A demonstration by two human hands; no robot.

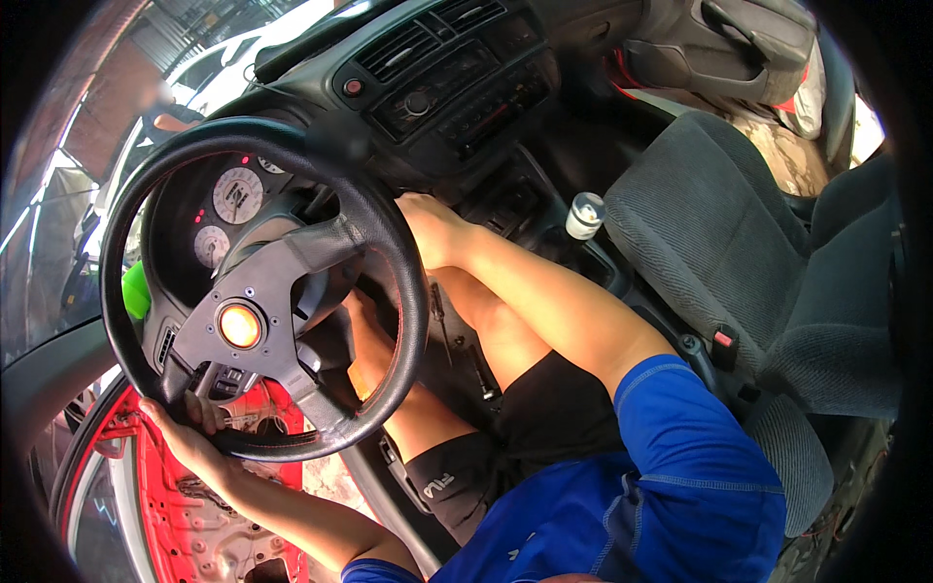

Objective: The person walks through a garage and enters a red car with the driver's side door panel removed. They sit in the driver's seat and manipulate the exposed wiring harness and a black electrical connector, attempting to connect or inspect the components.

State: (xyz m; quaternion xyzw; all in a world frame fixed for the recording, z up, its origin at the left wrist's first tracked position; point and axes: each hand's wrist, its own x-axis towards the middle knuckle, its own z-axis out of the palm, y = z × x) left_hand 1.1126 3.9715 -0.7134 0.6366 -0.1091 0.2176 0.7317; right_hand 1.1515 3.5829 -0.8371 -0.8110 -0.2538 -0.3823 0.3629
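A black three-spoke steering wheel (416,321) with a glowing orange centre button (240,325) fills the left of the head view. My left hand (192,439) is closed round its lower left rim, thumb and fingers on either side. My right hand (425,228) reaches in behind the rim's right side, toward the steering column. Its fingers are hidden by the rim, so what they touch does not show. Past the spokes, the instrument cluster (236,197) shows round gauges and small red lights.
To the right are a gear lever with a white knob (585,216) and a grey passenger seat (700,233). Long thin tools (439,309) lie on the floor between my legs. The red driver's door (214,525) is at lower left. A person (165,119) stands outside beyond the windscreen.
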